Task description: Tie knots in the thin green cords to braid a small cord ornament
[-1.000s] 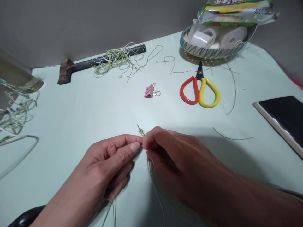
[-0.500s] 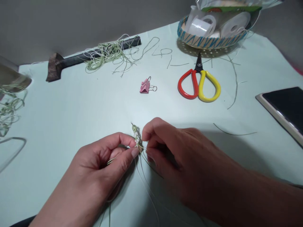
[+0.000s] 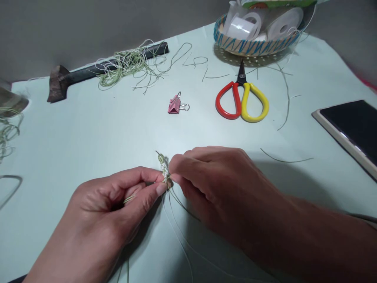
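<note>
Between the thumb and index finger of my left hand (image 3: 108,212) is a small piece of knotted cord (image 3: 163,164), green and white, with a thin tip pointing up and away. Some strands also pass through that hand's curled fingers. My right hand (image 3: 220,184) is closed in a pinch just right of the knots, on a thin cord strand; its fingertips nearly touch the piece and partly hide the strand. Loose cord ends (image 3: 177,228) trail from the knots down toward me over the table.
Scissors (image 3: 241,80) with red and yellow handles lie beyond my right hand, beside a pink binder clip (image 3: 174,105). Behind are a hammer (image 3: 59,83) under tangled cord (image 3: 125,65) and a basket (image 3: 253,46) of spools. A phone (image 3: 350,129) lies at right.
My right hand has moved in against the knotted cord, its fingers closing together. The whole view has shifted slightly, so things appear a little further left.
</note>
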Available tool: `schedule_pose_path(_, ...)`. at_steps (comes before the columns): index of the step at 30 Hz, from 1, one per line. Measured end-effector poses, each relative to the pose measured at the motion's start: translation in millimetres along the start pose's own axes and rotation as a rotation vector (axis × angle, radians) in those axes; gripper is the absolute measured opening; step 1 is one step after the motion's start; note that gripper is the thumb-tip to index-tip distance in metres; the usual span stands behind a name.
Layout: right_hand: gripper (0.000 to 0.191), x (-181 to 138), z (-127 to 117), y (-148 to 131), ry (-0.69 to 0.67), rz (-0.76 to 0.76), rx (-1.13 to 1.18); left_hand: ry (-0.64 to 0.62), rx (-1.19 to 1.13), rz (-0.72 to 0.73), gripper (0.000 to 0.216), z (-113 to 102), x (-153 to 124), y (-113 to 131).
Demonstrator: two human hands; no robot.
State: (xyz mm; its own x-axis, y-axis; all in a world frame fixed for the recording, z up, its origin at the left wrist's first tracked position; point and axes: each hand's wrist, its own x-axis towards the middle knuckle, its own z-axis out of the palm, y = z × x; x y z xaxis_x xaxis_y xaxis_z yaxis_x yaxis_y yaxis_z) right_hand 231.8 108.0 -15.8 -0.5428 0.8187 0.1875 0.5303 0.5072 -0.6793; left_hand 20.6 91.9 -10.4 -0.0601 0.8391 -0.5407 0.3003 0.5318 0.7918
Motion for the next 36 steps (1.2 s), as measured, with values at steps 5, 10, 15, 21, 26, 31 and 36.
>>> schedule_pose_path(5, 0.024, 2.6, 4.9, -1.8, 0.060, -0.013, -0.014, 0.009, -0.052, 0.004, 0.023, -1.8, -0.3, 2.8)
schedule_pose_path(10, 0.023, 3.6, 10.6, -2.2, 0.122, -0.020, -0.030, 0.027, -0.017, 0.010, 0.022, 0.9, 1.9, 3.7)
schedule_pose_path(15, 0.024, 3.2, 9.7, 0.5, 0.086, 0.017, 0.012, 0.028, 0.028, 0.065, 0.021, 3.7, 2.0, 5.8)
schedule_pose_path(21, 0.017, 2.2, 9.8, 1.7, 0.066, 0.011, 0.069, 0.032, -0.007, 0.016, 0.025, -2.4, -5.1, 1.4)
schedule_pose_path(26, 0.017, 3.1, 8.4, -1.7, 0.094, 0.041, 0.047, 0.046, -0.076, -0.031, 0.033, -5.1, -6.3, -1.9)
schedule_pose_path(31, 0.028, -2.1, 6.4, -1.5, 0.149, -0.056, 0.052, 0.033, 0.035, 0.016, 0.038, -4.5, -3.4, -3.4)
schedule_pose_path(36, 0.019, -5.1, 9.0, -1.5, 0.154, -0.032, 0.021, 0.036, 0.064, 0.044, 0.038, -2.8, -1.4, -1.8)
